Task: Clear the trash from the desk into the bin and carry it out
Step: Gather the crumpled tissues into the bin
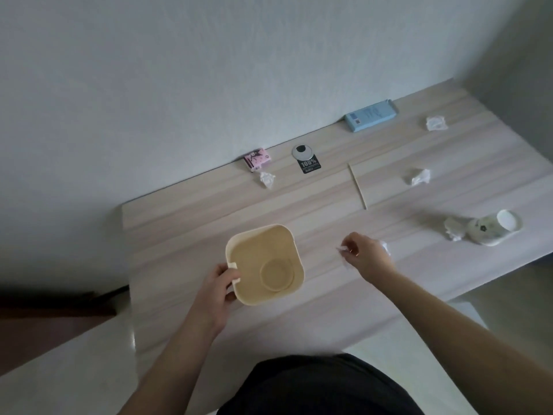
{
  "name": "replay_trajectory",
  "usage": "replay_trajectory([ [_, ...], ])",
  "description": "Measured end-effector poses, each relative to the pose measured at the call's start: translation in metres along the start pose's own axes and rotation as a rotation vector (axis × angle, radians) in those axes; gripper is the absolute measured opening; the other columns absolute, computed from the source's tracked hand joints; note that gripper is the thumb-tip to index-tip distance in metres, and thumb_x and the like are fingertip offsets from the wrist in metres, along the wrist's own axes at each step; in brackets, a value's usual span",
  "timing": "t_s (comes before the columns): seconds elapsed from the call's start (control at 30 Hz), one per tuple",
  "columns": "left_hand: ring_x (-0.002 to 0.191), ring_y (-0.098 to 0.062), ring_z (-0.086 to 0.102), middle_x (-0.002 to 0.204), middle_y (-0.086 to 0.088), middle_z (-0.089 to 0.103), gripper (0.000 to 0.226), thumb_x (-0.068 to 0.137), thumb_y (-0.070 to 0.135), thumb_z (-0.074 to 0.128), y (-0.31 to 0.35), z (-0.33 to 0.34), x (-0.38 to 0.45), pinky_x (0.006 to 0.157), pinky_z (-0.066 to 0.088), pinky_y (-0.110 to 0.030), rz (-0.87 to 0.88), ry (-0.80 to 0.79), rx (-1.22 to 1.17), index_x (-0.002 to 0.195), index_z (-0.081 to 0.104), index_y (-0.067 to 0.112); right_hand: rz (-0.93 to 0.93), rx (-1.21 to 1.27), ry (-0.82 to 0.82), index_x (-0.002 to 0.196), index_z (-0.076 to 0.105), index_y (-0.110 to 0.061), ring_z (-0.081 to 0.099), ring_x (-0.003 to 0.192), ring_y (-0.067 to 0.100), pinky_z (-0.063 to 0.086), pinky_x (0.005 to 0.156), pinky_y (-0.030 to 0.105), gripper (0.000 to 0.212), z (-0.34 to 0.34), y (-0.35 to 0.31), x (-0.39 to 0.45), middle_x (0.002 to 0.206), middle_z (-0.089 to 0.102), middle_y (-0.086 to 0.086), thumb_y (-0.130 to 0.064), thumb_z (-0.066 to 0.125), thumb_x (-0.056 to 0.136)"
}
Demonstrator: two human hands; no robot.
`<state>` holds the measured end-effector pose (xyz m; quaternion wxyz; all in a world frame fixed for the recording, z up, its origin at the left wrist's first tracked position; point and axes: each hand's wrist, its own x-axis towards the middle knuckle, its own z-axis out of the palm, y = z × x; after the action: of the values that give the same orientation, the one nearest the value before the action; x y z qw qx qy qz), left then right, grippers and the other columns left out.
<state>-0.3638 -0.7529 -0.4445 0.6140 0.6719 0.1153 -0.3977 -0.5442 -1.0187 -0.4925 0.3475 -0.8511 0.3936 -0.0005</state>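
Note:
A small cream bin (254,244) stands on the pale wooden desk (314,205), and nothing lies inside it. My left hand (217,290) grips its near-left rim at the handle notch. My right hand (366,254) hovers just right of the bin, fingers pinched on crumpled white tissue (386,247) that shows at both sides of the hand. More crumpled tissues lie at the desk's back left (267,179), middle right (418,177), far back right (436,123) and right (454,230).
A pink packet (258,158) and a blue box (371,114) lie by the wall. A black tag with a silver disc (306,159) and a thin wooden stick (357,186) rest mid-desk. A white round container with open lid (493,230) sits at right.

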Motion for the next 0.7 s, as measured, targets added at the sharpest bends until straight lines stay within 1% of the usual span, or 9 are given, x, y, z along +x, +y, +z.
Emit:
replay_trajectory([
  [0.07,0.072,-0.018,0.063,0.075,-0.003,0.068,0.010,0.083,0.003,0.060,0.001,0.016,0.004,0.061,0.049,-0.031,0.000,-0.046,0.015,0.087,0.062,0.012,0.007,-0.001,0.126,0.091,0.069,-0.014,0.058,0.092,0.027,0.040,0.075,0.031,0.011,-0.009,0.019,-0.003,0.092,0.066,0.003,-0.024,0.071,0.086],
  [0.13,0.068,-0.014,0.065,0.073,-0.002,0.069,0.010,0.082,0.003,0.060,0.001,0.031,0.008,0.054,0.050,-0.026,0.008,-0.092,0.034,0.087,0.061,0.012,0.033,-0.026,0.224,0.090,0.071,-0.015,0.053,0.101,0.030,0.038,0.082,0.035,0.011,-0.014,0.035,-0.006,0.103,0.065,0.006,-0.024,0.073,0.084],
  [0.2,0.064,-0.012,0.065,0.071,0.000,0.069,0.011,0.082,0.002,0.060,-0.001,0.043,0.010,0.049,0.049,-0.022,0.006,-0.124,0.049,0.087,0.061,0.012,0.113,-0.046,0.249,0.090,0.073,-0.019,0.049,0.112,0.031,0.038,0.089,0.038,0.011,-0.015,0.048,-0.006,0.116,0.062,0.005,-0.027,0.073,0.083],
  [0.27,0.063,-0.011,0.065,0.070,0.000,0.070,0.010,0.082,0.003,0.061,-0.002,0.053,0.011,0.049,0.049,-0.022,0.002,-0.150,0.073,0.088,0.061,0.012,0.188,-0.045,0.194,0.090,0.073,-0.022,0.044,0.120,0.030,0.037,0.094,0.039,0.012,-0.013,0.060,-0.005,0.127,0.057,0.004,-0.031,0.074,0.082],
  [0.33,0.062,-0.010,0.065,0.069,0.002,0.070,0.009,0.082,0.004,0.061,-0.004,0.059,0.012,0.048,0.049,-0.021,0.000,-0.173,0.092,0.085,0.060,0.012,0.215,-0.024,0.130,0.091,0.073,-0.023,0.042,0.122,0.031,0.036,0.097,0.038,0.012,-0.009,0.068,-0.004,0.132,0.054,0.005,-0.031,0.074,0.082],
  [0.4,0.062,-0.010,0.066,0.069,0.002,0.070,0.010,0.081,0.003,0.061,-0.005,0.062,0.012,0.049,0.049,-0.022,-0.004,-0.184,0.107,0.084,0.060,0.013,0.192,-0.005,0.083,0.092,0.073,-0.020,0.043,0.121,0.032,0.035,0.097,0.035,0.012,-0.004,0.072,-0.003,0.133,0.053,0.006,-0.028,0.073,0.083],
  [0.53,0.067,-0.011,0.067,0.075,0.000,0.071,0.013,0.080,0.005,0.064,-0.007,0.059,0.012,0.052,0.050,-0.024,-0.010,-0.185,0.130,0.091,0.063,0.012,0.175,-0.021,0.015,0.093,0.072,-0.021,0.047,0.114,0.029,0.037,0.094,0.031,0.010,0.005,0.073,-0.003,0.129,0.053,0.004,-0.020,0.067,0.085],
  [0.6,0.069,-0.013,0.067,0.079,-0.001,0.071,0.014,0.079,0.007,0.065,-0.007,0.054,0.011,0.054,0.051,-0.025,-0.013,-0.190,0.143,0.093,0.063,0.011,0.196,-0.041,-0.009,0.097,0.070,-0.019,0.047,0.113,0.028,0.040,0.093,0.032,0.015,0.009,0.074,-0.002,0.127,0.051,0.004,-0.016,0.065,0.083],
  [0.7,0.069,-0.014,0.068,0.079,-0.003,0.071,0.024,0.068,0.015,0.071,-0.009,0.049,0.007,0.055,0.052,-0.026,-0.009,-0.208,0.167,0.090,0.063,0.010,0.213,-0.071,-0.036,0.114,0.061,-0.018,0.050,0.112,0.029,0.045,0.087,0.034,0.032,0.011,0.072,-0.001,0.126,0.049,0.006,-0.010,0.062,0.083],
])
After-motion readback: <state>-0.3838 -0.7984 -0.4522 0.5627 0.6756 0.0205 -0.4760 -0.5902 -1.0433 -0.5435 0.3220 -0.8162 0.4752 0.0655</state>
